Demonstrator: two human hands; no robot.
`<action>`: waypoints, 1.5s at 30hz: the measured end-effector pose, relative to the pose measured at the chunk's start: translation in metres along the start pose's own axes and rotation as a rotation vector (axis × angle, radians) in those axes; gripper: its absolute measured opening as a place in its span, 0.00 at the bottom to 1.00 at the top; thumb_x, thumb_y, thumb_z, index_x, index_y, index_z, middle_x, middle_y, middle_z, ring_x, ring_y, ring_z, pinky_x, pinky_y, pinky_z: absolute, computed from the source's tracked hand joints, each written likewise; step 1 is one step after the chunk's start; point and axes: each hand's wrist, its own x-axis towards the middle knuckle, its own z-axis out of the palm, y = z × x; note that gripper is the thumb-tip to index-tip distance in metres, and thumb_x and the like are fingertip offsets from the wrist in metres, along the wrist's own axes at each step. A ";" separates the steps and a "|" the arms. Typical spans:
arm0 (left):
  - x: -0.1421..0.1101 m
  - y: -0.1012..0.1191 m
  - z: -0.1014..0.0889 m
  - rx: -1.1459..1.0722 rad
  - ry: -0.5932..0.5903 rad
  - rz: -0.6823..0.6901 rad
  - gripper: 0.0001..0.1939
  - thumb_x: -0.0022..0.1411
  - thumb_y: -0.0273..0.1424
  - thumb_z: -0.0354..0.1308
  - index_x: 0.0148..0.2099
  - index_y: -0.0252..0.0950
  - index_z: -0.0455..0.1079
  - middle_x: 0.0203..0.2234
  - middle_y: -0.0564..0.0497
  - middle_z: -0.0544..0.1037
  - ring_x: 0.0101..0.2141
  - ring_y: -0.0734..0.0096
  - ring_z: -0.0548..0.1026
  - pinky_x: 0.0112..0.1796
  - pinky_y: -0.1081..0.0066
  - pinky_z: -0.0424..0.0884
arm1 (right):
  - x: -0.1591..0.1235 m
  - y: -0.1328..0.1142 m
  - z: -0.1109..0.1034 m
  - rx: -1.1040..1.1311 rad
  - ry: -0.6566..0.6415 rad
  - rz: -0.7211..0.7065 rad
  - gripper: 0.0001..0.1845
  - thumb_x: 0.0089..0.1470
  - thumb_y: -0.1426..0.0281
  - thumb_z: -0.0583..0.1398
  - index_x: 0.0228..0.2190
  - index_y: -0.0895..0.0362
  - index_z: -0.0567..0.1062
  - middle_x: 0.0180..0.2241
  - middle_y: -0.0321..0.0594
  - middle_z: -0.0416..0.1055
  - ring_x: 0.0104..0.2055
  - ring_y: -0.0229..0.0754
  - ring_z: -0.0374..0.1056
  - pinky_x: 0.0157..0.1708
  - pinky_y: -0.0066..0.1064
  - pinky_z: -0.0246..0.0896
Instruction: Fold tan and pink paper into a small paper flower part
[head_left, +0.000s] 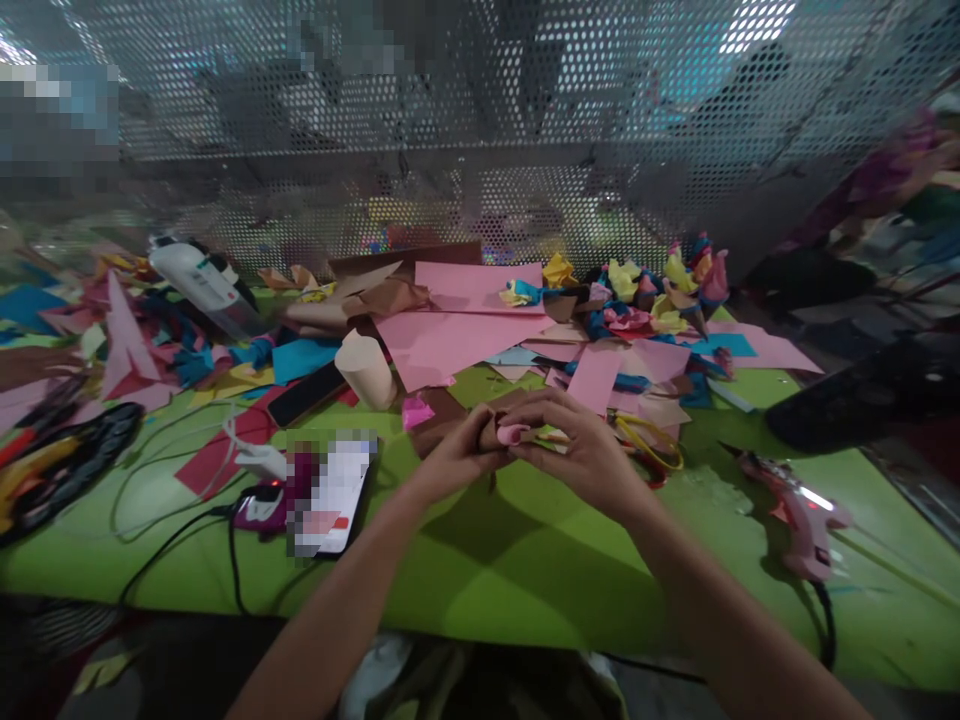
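Note:
My left hand [461,450] and my right hand [574,440] meet over the middle of the green table [570,590]. A piece of brown paper [489,432] is pinched in my left fingers. A small rolled pink paper [512,434] shows at its end, and my right fingertips close around it. My fingers hide part of both papers. Below and behind the hands lies more brown paper [431,440], with a bright pink scrap [417,412] beside it. Yellow-handled scissors [660,440] lie just right of my right hand.
A pink glue gun [806,525] with a cord lies at the right. A phone [341,500] and a purple power adapter [262,508] with cables sit at the left. Pink paper sheets [457,345], a beige roll [365,370] and crumpled paper flowers [652,290] line the back before a perforated metal panel [465,110].

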 end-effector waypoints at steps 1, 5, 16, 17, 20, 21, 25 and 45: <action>0.000 0.000 0.000 0.010 -0.004 0.007 0.21 0.52 0.35 0.67 0.47 0.39 0.68 0.44 0.50 0.74 0.48 0.62 0.71 0.47 0.71 0.68 | 0.000 -0.001 0.001 -0.007 0.002 -0.014 0.08 0.58 0.67 0.64 0.40 0.49 0.79 0.44 0.44 0.76 0.49 0.49 0.71 0.48 0.41 0.68; 0.001 -0.001 -0.002 0.040 -0.023 0.044 0.20 0.53 0.35 0.67 0.47 0.38 0.67 0.43 0.50 0.74 0.47 0.63 0.71 0.47 0.70 0.68 | -0.002 -0.002 0.003 -0.034 0.009 -0.026 0.09 0.58 0.68 0.63 0.43 0.49 0.78 0.44 0.42 0.77 0.48 0.48 0.72 0.47 0.40 0.68; 0.002 -0.002 -0.005 -0.071 -0.035 0.009 0.23 0.48 0.35 0.71 0.41 0.38 0.62 0.36 0.54 0.70 0.38 0.71 0.70 0.39 0.73 0.68 | -0.004 -0.004 0.009 -0.044 0.048 -0.039 0.09 0.58 0.68 0.63 0.42 0.50 0.77 0.43 0.43 0.78 0.47 0.50 0.73 0.45 0.40 0.67; 0.002 -0.001 -0.005 -0.088 -0.034 0.002 0.23 0.48 0.35 0.71 0.40 0.39 0.62 0.36 0.54 0.70 0.37 0.71 0.70 0.38 0.73 0.68 | -0.004 -0.004 0.010 -0.053 0.052 -0.044 0.08 0.58 0.68 0.63 0.42 0.50 0.77 0.42 0.43 0.78 0.46 0.49 0.73 0.44 0.40 0.67; 0.002 0.000 -0.003 -0.110 -0.010 -0.017 0.25 0.46 0.36 0.72 0.39 0.38 0.60 0.34 0.55 0.69 0.35 0.73 0.69 0.36 0.74 0.68 | -0.005 -0.006 0.011 -0.112 0.072 -0.074 0.07 0.58 0.70 0.62 0.40 0.50 0.76 0.40 0.41 0.78 0.43 0.47 0.73 0.41 0.37 0.66; 0.002 0.001 -0.003 -0.110 -0.005 -0.023 0.25 0.46 0.36 0.72 0.38 0.38 0.60 0.33 0.55 0.69 0.34 0.74 0.69 0.35 0.74 0.68 | -0.005 -0.007 0.011 -0.135 0.079 -0.085 0.07 0.58 0.70 0.62 0.39 0.51 0.76 0.39 0.40 0.78 0.41 0.47 0.73 0.40 0.36 0.66; 0.003 -0.001 -0.003 -0.093 -0.039 -0.037 0.25 0.47 0.37 0.72 0.39 0.38 0.58 0.32 0.56 0.67 0.32 0.75 0.67 0.33 0.74 0.66 | -0.006 -0.009 0.012 -0.155 0.092 -0.091 0.07 0.56 0.72 0.62 0.39 0.51 0.76 0.36 0.40 0.78 0.38 0.46 0.73 0.38 0.35 0.66; -0.003 0.005 -0.003 -0.013 -0.020 0.101 0.24 0.56 0.44 0.66 0.51 0.38 0.71 0.49 0.46 0.75 0.52 0.59 0.71 0.53 0.65 0.67 | -0.004 0.002 0.006 -0.103 0.117 -0.078 0.13 0.60 0.68 0.62 0.47 0.50 0.76 0.44 0.43 0.76 0.45 0.46 0.73 0.44 0.37 0.70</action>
